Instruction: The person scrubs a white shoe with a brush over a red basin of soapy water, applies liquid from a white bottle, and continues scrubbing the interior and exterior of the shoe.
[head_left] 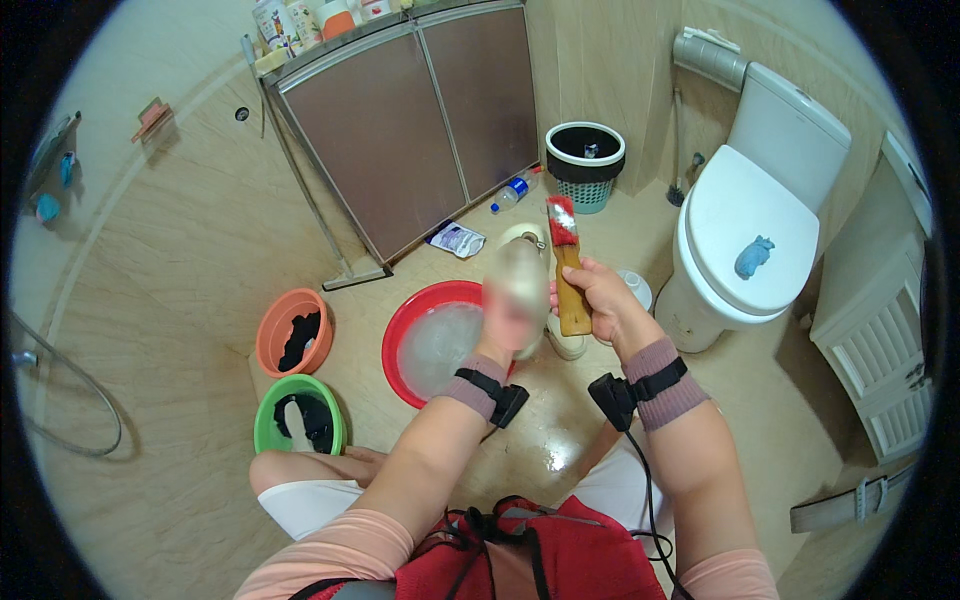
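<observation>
At far left I note a green basin [262, 420], then a red basin [390, 342] of cloudy water. By its right side, my left hand [505, 335] holds a pale shoe [520, 275]; blur prevents telling finger spread. Rightward, a wooden-handled brush [569, 265], bristles up, sits within my right hand's [614, 302] closed fingers.

Blur smears the left hand [508, 330] and the pale, oblong, shoe-like item [518, 275] in it; the right hand [612, 300] is crisp. Bright, even light glares white on the glossy beige floor [556, 457] bodyward of both hands. Farther out, straight edges bend toward blackness.
</observation>
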